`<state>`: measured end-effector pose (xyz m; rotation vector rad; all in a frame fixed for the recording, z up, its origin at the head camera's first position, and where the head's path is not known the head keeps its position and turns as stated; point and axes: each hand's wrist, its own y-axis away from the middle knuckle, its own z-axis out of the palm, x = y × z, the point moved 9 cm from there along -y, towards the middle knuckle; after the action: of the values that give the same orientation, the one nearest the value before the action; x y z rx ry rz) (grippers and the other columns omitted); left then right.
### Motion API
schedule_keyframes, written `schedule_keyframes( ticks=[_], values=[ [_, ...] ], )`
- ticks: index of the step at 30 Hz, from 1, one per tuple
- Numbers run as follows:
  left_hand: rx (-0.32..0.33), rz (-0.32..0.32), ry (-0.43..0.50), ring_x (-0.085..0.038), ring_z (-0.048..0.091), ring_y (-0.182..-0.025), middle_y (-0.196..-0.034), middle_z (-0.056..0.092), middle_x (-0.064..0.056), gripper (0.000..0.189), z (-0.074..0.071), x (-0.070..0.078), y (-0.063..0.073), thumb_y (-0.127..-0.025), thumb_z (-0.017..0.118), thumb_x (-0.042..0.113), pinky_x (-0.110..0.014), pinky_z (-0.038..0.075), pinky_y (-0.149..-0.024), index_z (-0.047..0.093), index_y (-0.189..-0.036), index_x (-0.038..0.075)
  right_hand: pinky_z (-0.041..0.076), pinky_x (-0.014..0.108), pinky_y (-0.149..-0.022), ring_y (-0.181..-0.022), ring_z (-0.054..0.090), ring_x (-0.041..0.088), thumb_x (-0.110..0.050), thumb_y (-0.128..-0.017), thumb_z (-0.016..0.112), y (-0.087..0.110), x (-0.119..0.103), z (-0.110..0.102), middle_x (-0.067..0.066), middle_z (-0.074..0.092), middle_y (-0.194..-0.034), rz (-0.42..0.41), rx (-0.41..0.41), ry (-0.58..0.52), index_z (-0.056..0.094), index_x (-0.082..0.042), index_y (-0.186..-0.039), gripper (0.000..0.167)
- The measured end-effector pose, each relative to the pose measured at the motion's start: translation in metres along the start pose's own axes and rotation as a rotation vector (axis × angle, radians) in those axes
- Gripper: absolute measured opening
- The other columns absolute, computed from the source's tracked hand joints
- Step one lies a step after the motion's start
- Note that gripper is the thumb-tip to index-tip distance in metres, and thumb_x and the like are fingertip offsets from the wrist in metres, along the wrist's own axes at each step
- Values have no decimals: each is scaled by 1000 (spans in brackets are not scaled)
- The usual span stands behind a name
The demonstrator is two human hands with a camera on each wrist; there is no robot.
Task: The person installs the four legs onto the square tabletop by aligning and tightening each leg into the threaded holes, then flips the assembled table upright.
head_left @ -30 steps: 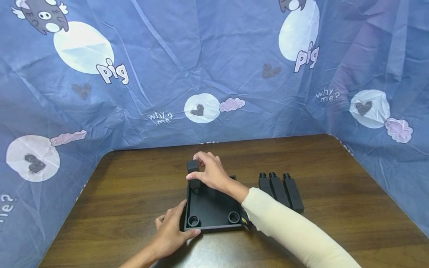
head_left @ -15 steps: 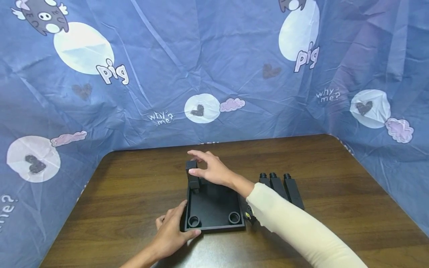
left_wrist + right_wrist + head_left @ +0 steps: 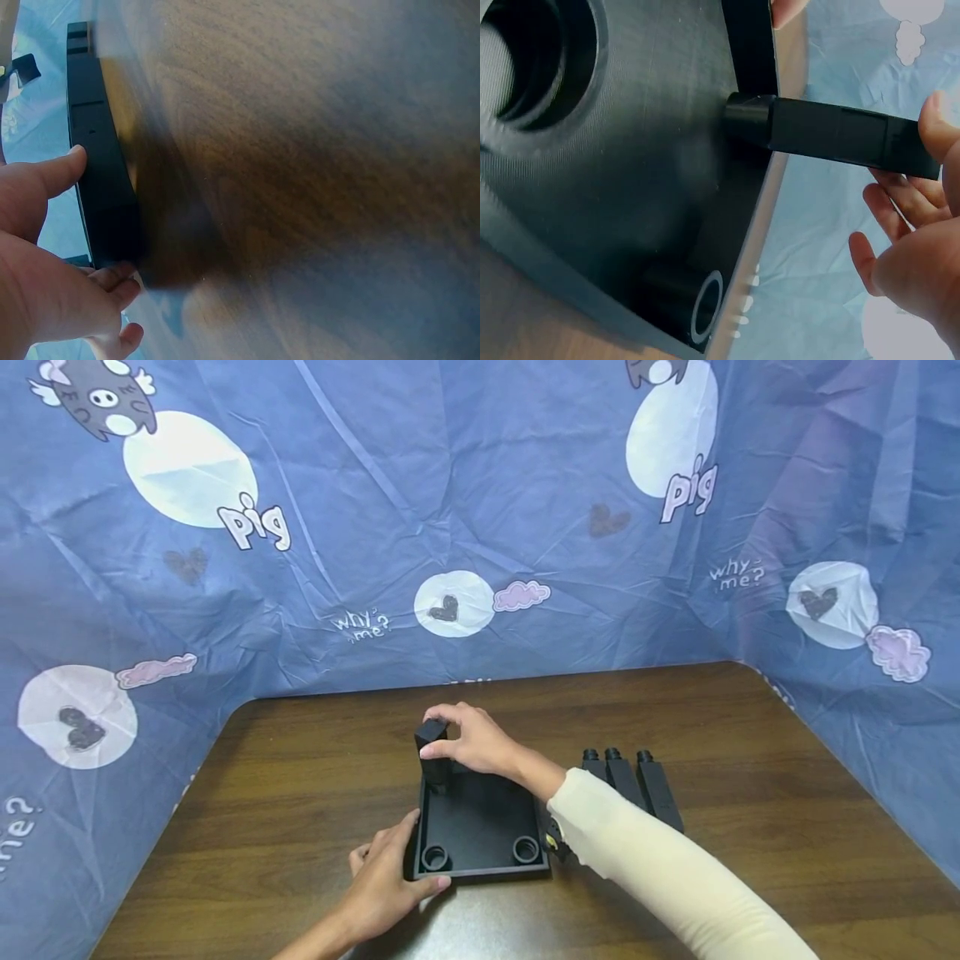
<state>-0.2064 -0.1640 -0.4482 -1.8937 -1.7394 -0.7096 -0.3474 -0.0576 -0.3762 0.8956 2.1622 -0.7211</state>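
- Head view: near the centre of the frame, the right hand (image 3: 478, 743) has its thumb and fingers drawn together on the upper end of a black, square-sided bar (image 3: 436, 770); the bar stands nearly upright at the far left corner of a shallow, rectangular black tray (image 3: 483, 822).
- Same view, lower centre: the left hand (image 3: 386, 883) is part-closed round the tray's near left corner, thumb on the front wall, fingers along the left side. Two round black sockets (image 3: 526, 849) show in the near corners.
- Right of centre, three black bars with threaded necks (image 3: 625, 779) lie side by side on the brown wood-grain table (image 3: 315, 777) (a cream sleeve (image 3: 667, 868) hides part of them). Wrinkled blue printed cloth (image 3: 525, 477) fills the upper frame.
- Left wrist view: at the left, the thumb presses the tray's dark outer wall, with fingers bent at its lower end.
- Right wrist view: at the right edge, thumb and fingers pinch the bar's end; its other end meets a round socket by the tray's wall, upper centre.
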Motion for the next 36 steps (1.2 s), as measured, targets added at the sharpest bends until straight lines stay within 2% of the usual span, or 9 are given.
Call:
schedule_keyframes(
  ticks=[7,13,16,21,25,27,30,33,36],
  values=[
    [-12,-8,13,-41,50,-129,-142,57,-25,97,1,0,-1,-77,92,33,-67,18,-100,43,-152,-3,44,37,-85,-93,57,19,-27,-85,88,-1,5,1,4,63,-99,24,97,63,60,-8,-109,41],
    [-14,-18,10,-41,49,-128,-142,57,-25,97,1,-1,-1,-77,92,33,-67,18,-100,43,-153,-3,41,40,-88,-94,54,20,-29,-86,87,-1,9,2,4,60,-101,42,83,58,58,-9,-110,42],
    [-4,-13,4,-41,50,-128,-142,57,-25,97,1,-1,0,-77,93,33,-67,18,-100,43,-152,-3,43,40,-93,-103,57,22,-25,-88,86,-3,8,2,8,64,-112,34,30,3,60,-6,-120,45],
    [19,8,5,-40,51,-128,-141,58,-24,95,0,0,1,-77,93,32,-66,20,-100,45,-151,-3,41,45,-109,-132,54,28,-14,-96,75,-7,0,1,16,59,-143,-15,-125,-127,54,0,-146,56],
    [20,15,12,-40,50,-129,-141,58,-24,95,0,-1,1,-77,93,32,-66,19,-100,45,-152,-2,37,49,-113,-138,50,27,-16,-104,62,-8,-3,2,15,58,-146,-32,-220,-115,57,0,-145,44],
    [20,17,15,-40,51,-129,-142,58,-24,95,0,0,1,-77,93,32,-66,19,-100,45,-152,-2,39,49,-111,-135,53,26,-17,-105,61,-8,-5,1,13,62,-143,-37,-228,-91,61,0,-142,40],
    [25,26,16,-40,51,-128,-141,58,-23,95,-1,1,1,-76,93,32,-65,19,-100,45,-151,-2,45,42,-104,-122,60,21,-18,-102,67,-9,-4,0,11,68,-132,-19,-185,-75,67,-3,-134,35],
    [29,36,15,-39,51,-128,-141,59,-23,94,-1,2,2,-76,93,32,-65,20,-99,46,-151,-2,52,33,-88,-101,65,16,-18,-95,78,-10,0,0,7,70,-115,31,-115,-85,69,-5,-121,30],
    [24,35,18,-39,51,-128,-142,58,-22,94,0,2,2,-77,93,32,-65,20,-99,46,-151,-2,49,29,-78,-86,60,12,-23,-90,84,-9,4,1,2,64,-99,56,-52,-53,64,-8,-107,30]
  ],
)
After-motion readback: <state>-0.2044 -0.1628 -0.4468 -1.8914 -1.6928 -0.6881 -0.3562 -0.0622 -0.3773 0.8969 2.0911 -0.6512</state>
